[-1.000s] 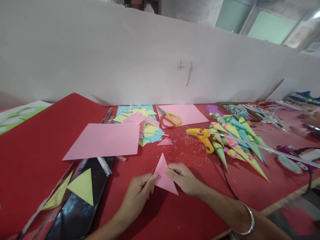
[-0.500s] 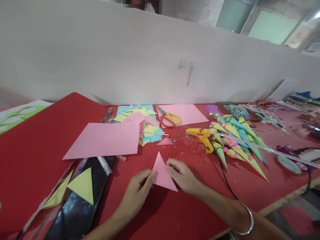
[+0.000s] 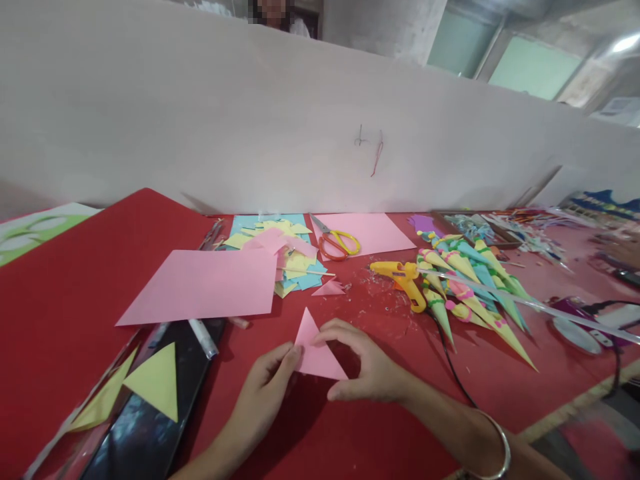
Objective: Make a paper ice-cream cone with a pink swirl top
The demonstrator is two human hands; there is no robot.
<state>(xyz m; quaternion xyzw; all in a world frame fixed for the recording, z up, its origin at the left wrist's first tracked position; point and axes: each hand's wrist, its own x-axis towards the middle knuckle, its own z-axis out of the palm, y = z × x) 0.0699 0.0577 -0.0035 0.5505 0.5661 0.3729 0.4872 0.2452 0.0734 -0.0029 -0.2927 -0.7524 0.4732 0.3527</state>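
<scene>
A pink paper triangle (image 3: 317, 357) is held over the red table, point facing away from me. My left hand (image 3: 270, 377) pinches its left edge between thumb and fingers. My right hand (image 3: 367, 367) curves around the right side with thumb and fingers spread. Its fingertips lie at the triangle's upper right edge, perhaps touching it, while the thumb stays apart near the lower right corner. Beyond my hands lies a small pink paper scrap (image 3: 330, 287). Toward the back, scissors (image 3: 340, 245) with red and yellow handles rest on a pink sheet (image 3: 383, 230).
Rightward are a yellow glue gun (image 3: 405, 280) with a long clear stick and several decorated paper cones (image 3: 465, 280). Leftward lie a pink sheet (image 3: 215, 283), a yellow paper triangle (image 3: 157, 380) and a black flat object (image 3: 140, 433). Paper pieces (image 3: 295, 263) are heaped at the back.
My right hand has opened, its thumb coming away from the triangle's right edge. The left hand has shifted slightly left with the triangle.
</scene>
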